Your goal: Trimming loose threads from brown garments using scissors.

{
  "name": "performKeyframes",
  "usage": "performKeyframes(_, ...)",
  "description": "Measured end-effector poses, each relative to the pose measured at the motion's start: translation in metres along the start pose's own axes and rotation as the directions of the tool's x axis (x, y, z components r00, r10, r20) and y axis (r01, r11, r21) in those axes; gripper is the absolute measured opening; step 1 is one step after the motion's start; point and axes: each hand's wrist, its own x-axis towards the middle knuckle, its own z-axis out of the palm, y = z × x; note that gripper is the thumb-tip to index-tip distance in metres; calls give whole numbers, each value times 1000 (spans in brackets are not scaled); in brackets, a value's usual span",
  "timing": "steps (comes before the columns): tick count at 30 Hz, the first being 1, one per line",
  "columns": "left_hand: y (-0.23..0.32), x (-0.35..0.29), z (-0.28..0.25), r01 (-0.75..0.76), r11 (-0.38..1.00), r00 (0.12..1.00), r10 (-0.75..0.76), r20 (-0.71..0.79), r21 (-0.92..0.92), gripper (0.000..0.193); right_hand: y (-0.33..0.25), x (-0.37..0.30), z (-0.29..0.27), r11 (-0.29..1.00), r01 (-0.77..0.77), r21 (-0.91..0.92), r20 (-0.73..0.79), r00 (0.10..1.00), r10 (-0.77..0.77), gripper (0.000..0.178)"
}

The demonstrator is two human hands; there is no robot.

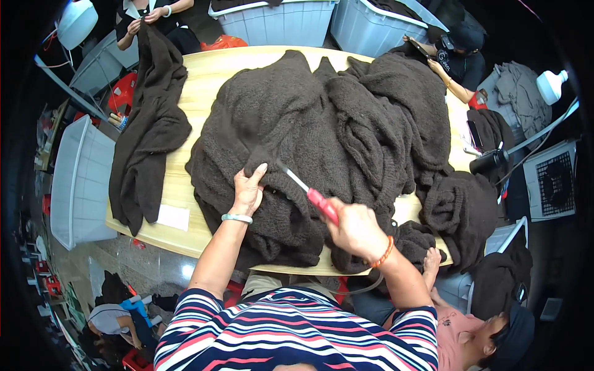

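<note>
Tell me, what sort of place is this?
Most likely a garment workshop: thick, dark brown knitted fabric lies heaped on a pale wooden table, big plastic tubs stand around it, and another person at the far side holds up a similar dark piece.

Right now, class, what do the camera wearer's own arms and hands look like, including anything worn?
The left hand is ungloved, with a pale green bangle at the wrist. The right hand, also ungloved, has an orange beaded bracelet. The short sleeves have navy, white and red stripes.
</note>
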Motion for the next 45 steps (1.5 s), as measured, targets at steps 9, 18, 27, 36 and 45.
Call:
performKeyframes(9,14,-22,-11,45,999,997,-46,60,16,29,18,85,-16,997,-82,1,-178,981,81,21)
performKeyframes(18,32,-22,-24,41,995,997,-47,68,89,27,-5,39,-17,994,59,88,66,996,-65,22)
performKeyframes(27,82,-5,33,-366,152,904,291,312,918,46,17,25,7,975,-46,217,-12,999,50,23)
performKeyframes(36,38,83,102,-380,-353,808,324,492,855,50,30,11,8,925,-201,322,-84,967,239,23)
performKeyframes(45,31,118,64,-431,500,901,187,392,751,12,25,18,-2,979,-117,169,-139,980,141,24)
